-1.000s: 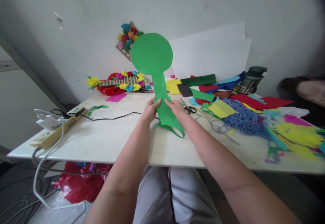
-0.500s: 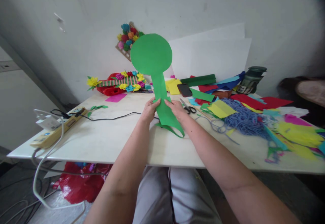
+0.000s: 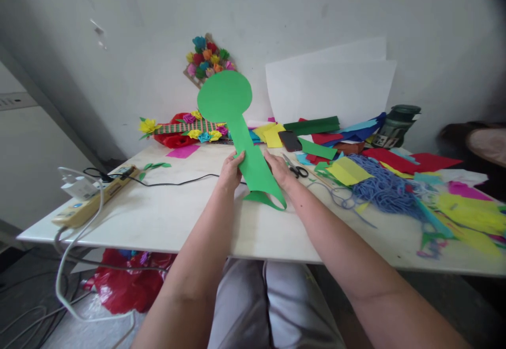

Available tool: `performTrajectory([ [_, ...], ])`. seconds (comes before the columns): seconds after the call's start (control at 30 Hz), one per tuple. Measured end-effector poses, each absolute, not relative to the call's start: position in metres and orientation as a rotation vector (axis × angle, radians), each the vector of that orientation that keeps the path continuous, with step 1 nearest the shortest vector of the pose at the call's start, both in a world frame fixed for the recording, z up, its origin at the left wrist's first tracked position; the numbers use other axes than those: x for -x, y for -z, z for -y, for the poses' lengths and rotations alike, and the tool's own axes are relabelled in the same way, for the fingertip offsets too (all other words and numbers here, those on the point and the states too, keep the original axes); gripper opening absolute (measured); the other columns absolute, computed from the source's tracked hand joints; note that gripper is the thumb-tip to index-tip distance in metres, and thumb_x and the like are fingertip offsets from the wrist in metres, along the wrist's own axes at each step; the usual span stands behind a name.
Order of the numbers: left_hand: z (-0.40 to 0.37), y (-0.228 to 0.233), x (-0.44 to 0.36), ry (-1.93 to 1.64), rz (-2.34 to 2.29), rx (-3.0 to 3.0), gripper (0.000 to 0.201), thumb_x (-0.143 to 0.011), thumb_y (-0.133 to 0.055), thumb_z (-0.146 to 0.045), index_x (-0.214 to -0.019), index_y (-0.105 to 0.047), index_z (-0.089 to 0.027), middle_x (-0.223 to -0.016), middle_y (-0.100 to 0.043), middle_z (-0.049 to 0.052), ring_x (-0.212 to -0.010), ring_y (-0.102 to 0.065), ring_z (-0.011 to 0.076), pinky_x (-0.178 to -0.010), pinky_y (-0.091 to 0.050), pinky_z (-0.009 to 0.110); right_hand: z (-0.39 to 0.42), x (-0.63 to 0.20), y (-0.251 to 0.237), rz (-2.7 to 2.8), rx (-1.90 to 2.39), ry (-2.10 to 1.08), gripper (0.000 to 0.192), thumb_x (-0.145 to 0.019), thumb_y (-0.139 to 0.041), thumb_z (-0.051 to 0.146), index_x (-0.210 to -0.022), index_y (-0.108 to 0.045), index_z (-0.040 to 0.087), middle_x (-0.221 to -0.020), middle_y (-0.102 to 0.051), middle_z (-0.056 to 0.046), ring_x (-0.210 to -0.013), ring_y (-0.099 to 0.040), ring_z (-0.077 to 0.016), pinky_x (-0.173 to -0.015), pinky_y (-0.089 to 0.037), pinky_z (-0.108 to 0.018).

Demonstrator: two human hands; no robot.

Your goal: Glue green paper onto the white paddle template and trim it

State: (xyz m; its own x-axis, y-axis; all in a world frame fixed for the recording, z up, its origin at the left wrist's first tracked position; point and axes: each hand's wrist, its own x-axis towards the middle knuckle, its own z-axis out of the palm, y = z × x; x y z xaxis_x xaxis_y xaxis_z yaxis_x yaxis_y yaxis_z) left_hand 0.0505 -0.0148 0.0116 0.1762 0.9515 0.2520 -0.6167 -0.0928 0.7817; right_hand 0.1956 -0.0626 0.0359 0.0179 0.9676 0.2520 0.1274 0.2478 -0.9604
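Here, centre frame, I have the green paper cutout, tipped up off the desk and leaning a little to the left, its round head up above my hands and its wider foot angling down to the lower right. My left hand has its left edge, thumb on the front face and fingers out of sight behind. My right hand lies against the opposite edge, fingers partly hidden; whether it is pinching or merely steadying, I can't tell from out here.

I judge this a light one: thin sheet, enough stiffness to stay up without support under the disc, but flimsy at the neck, where I'd expect it to fold. Grip looks dry, not slippery. The broad part below the neck is the place to hold it, one side each, with light pressure so it won't crease. I'd stay off the narrow green strip curving at the foot; that looks easiest to tear.

Just right of my right hand sit the scissors, with the phone beyond and blue yarn heaped towards the right of the frame.
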Motion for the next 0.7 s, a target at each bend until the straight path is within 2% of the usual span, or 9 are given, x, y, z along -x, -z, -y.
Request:
performTrajectory([
  [0.2, 0.015, -0.012, -0.05, -1.371, -0.437, -0.949, 0.038, -0.059, -0.073, -0.025, -0.093, -0.059, -0.014, -0.082, -0.069, 0.006, -0.085, -0.064, 0.0228, -0.084, -0.046, 0.037, 0.057, -0.192, -0.027, 1.454, 1.11, -0.932, 0.037, -0.061, -0.063, 0.054, -0.062, -0.059, 0.017, -0.053, -0.057, 0.003, -0.058, -0.053, -0.0135, -0.056, -0.04, -0.025],
  [0.4, 0.018, -0.013, -0.05, -1.37, -0.424, -0.952, 0.038, -0.059, -0.071, -0.026, -0.094, -0.059, -0.015, -0.088, -0.069, 0.007, -0.09, -0.063, 0.0243, -0.086, -0.046, 0.038, 0.048, -0.191, -0.017, 1.422, 1.049, -1.045, 0.028, -0.058, -0.069, 0.044, -0.059, -0.062, 0.018, -0.05, -0.058, 0.002, -0.055, -0.056, -0.0158, -0.05, -0.042, -0.026],
  [0.57, 0.02, -0.019, -0.048, -1.343, -0.284, -0.945, 0.052, -0.072, -0.052, -0.057, -0.105, -0.059, -0.017, -0.108, -0.063, 0.01, -0.106, -0.055, 0.0265, -0.088, -0.045, 0.039, 0.048, -0.191, -0.015, 1.487, 1.058, -1.053, 0.028, -0.056, -0.071, 0.043, -0.055, -0.06, 0.017, -0.046, -0.053, 0.003, -0.049, -0.051, -0.0132, -0.047, -0.04, -0.025],
  [0.7, 0.016, -0.018, -0.043, -1.32, -0.33, -0.886, 0.068, -0.075, -0.036, -0.069, -0.105, -0.06, -0.013, -0.1, -0.065, 0.012, -0.105, -0.055, 0.0256, -0.087, -0.046, 0.037, 0.051, -0.189, -0.015, 1.506, 1.067, -1.039, 0.032, -0.057, -0.07, 0.045, -0.051, -0.056, 0.017, -0.041, -0.045, 0.005, -0.044, -0.042, -0.0097, -0.043, -0.033, -0.022],
])
